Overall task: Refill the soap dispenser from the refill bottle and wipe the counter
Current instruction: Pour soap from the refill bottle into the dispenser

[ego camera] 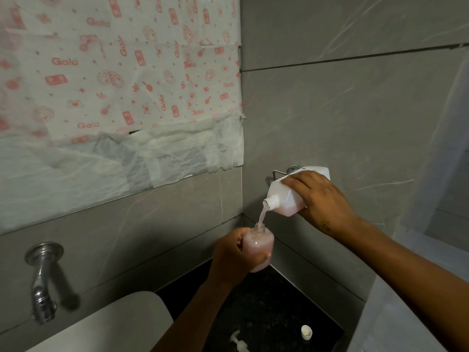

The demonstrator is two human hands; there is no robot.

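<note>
My left hand point(234, 257) grips a clear soap dispenser bottle point(261, 243), nearly full of pink soap, held upright above the dark counter point(266, 313). My right hand point(321, 199) holds a white refill bottle point(291, 191) tipped down to the left, its spout just above the dispenser's open neck. A pink stream point(262, 215) runs from the spout into the neck. The dispenser's pump head point(238, 342) lies on the counter, and a white cap point(306, 332) lies to its right.
A white basin point(114, 326) sits at the lower left below a chrome wall tap point(42, 280). Grey tiled walls meet in a corner behind the bottles. A metal wall holder point(281, 172) is behind the refill bottle. Printed paper point(114, 85) covers the mirror.
</note>
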